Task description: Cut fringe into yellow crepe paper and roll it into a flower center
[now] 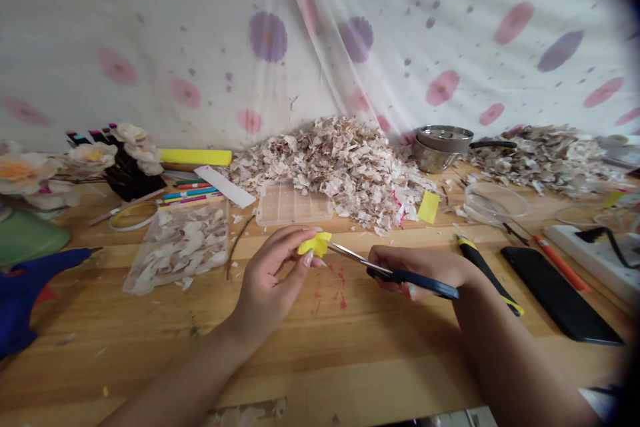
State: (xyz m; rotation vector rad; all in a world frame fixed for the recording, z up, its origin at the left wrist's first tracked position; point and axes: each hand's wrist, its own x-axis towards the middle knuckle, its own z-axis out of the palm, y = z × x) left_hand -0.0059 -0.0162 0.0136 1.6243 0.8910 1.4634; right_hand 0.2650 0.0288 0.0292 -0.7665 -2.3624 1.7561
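Between the thumb and fingers of my left hand is a small piece of yellow paper, raised above the wooden table. My right hand is closed around the dark blue handles of a pair of scissors. The blades point left, and their tips reach the right edge of the yellow paper. Whether they have cut into it I cannot tell. Small red marks show on the tabletop beneath the hands.
A heap of pale flakes lies at the back, with a clear compartment box before it. On the right are a yellow-black cutter, a phone and a power strip. At left are a flake-filled tray and blue glue gun.
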